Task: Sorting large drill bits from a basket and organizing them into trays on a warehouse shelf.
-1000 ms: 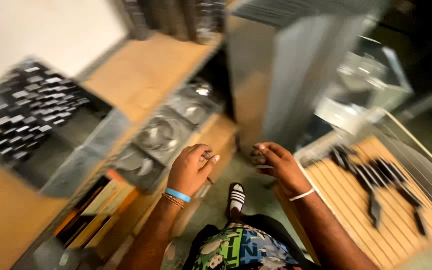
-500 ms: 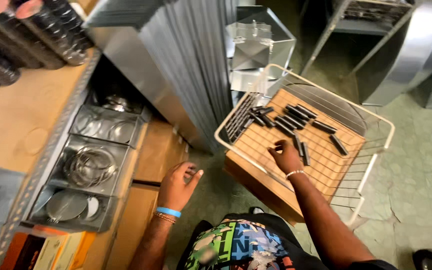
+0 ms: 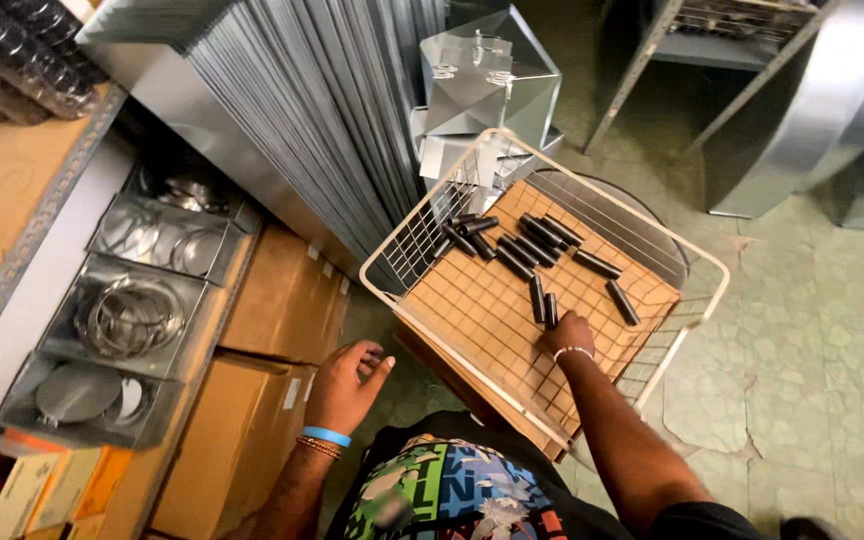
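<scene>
Left hand loosely open and empty above cardboard boxes, right hand fingers down inside wire basket, touching black tubes, grasp not discernible, more tubes at basket's far end, sheet-metal stack behind

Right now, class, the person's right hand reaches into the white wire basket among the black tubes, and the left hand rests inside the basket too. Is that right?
Not quite. The head view shows the right hand in the white wire basket beside the black tubes, but the left hand is outside it, hanging open near the cardboard boxes.
</scene>
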